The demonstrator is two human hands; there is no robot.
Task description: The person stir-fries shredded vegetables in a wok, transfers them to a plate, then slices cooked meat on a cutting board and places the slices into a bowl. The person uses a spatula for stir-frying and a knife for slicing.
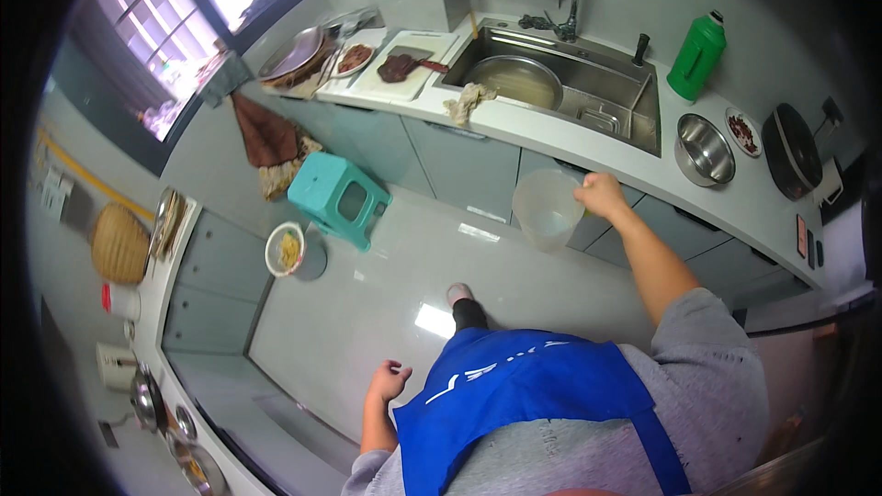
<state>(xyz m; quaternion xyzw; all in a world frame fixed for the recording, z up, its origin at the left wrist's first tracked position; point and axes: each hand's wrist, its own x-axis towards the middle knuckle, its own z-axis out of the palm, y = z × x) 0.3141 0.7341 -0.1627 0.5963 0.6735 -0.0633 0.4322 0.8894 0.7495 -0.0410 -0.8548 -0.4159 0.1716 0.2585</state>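
Observation:
My right hand (603,195) is closed on the handle of a translucent plastic pitcher (548,209), held over the floor in front of the lower cabinets. My left hand (391,380) hangs low at my left side, fingers loosely apart and holding nothing. On the counter past the pitcher is a steel sink (606,93) with a large metal basin (518,81) of cloudy water in it. A crumpled cloth (468,102) lies over the sink's front edge. Left of the sink, a cleaver (433,66) and dark meat (397,68) rest on a white cutting board (415,86).
A teal plastic stool (324,186) and a bin (313,262) stand on the floor to the left. On the right counter are a steel bowl (704,150), a green thermos (697,58), a small plate (754,145) of food and a dark appliance (792,151).

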